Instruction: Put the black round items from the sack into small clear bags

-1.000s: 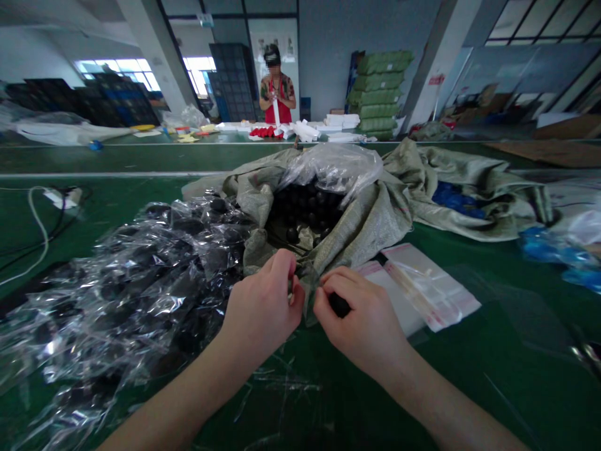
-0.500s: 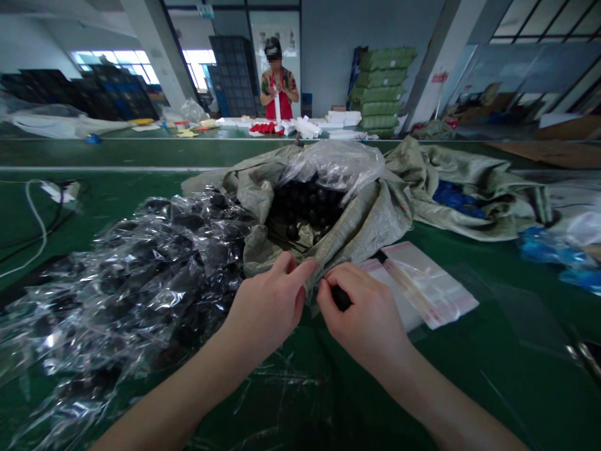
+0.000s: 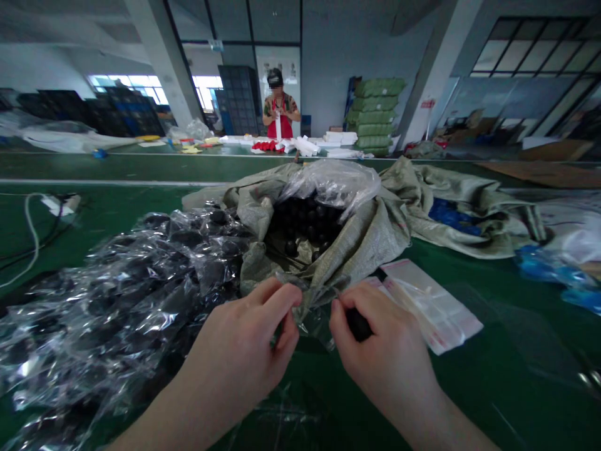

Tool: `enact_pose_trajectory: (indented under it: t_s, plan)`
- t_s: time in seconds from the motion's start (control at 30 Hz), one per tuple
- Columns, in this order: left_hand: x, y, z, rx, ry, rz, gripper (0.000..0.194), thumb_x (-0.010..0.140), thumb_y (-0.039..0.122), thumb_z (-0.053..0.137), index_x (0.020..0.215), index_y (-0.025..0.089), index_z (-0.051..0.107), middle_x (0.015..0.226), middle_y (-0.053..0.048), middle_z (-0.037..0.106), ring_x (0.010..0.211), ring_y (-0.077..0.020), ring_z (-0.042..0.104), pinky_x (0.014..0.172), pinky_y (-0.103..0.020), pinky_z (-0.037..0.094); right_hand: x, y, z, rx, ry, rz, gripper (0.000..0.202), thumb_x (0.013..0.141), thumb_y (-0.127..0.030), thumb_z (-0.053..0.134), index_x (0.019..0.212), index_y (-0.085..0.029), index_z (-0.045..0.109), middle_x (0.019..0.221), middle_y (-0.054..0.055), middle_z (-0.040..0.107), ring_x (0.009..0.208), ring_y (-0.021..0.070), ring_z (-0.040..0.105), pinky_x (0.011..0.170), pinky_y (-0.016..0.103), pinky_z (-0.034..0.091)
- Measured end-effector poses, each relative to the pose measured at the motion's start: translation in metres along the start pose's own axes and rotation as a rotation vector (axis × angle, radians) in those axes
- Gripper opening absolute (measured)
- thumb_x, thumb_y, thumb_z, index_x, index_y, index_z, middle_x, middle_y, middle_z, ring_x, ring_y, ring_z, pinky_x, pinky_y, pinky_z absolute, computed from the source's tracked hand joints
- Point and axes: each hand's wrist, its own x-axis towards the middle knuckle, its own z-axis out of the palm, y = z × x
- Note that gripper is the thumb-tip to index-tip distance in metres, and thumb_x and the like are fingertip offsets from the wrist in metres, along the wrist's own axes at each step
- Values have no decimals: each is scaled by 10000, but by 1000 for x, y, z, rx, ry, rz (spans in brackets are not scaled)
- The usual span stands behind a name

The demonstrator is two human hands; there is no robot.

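Between my two hands a clear plastic bag is stretched, its edges pinched on both sides. My left hand pinches one side with thumb and forefinger. On the other side, my right hand pinches the bag and also keeps a black ball in its curled fingers. Just beyond the hands lies an open woven sack with many black balls inside. Flat clear bags rest right of my right hand. A heap of black pieces in clear wrapping spreads at the left.
A second woven sack with blue items lies at the right, near blue wrapped pieces. A white cable is at the far left. Across the green table stands a person in a red apron.
My hands have moved apart and stand a little lower in view, with the clear bag now spread between them. The whole scene sits lower as the view tilts up.
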Motion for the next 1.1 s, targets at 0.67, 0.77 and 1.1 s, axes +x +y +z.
enact_pose_trajectory:
  t_s: [0.67,0.77,1.1]
  plan:
    - [10,-4,11,228,-107,-34,392,904,190,403,1198,256,654,966,-42,623,633,-124,606,549,-238,460,7,10,11,72,-214,118,197,887,-251,542,704,-184,573,719,28,628,691,161,573,643,299,410]
    - [13,-6,15,257,-139,-80,415,908,203,410,1258,270,623,984,-46,634,664,-142,627,580,-252,474,9,13,0,227,-217,162,128,879,-233,513,837,-179,622,817,43,663,782,182,611,715,319,465]
    - [16,-7,22,184,-203,-69,277,908,242,438,1077,208,655,944,-57,643,702,-188,649,598,-291,487,1,3,7,852,-82,184,443,870,-331,636,1298,-309,526,1261,45,618,1118,213,628,970,393,536]
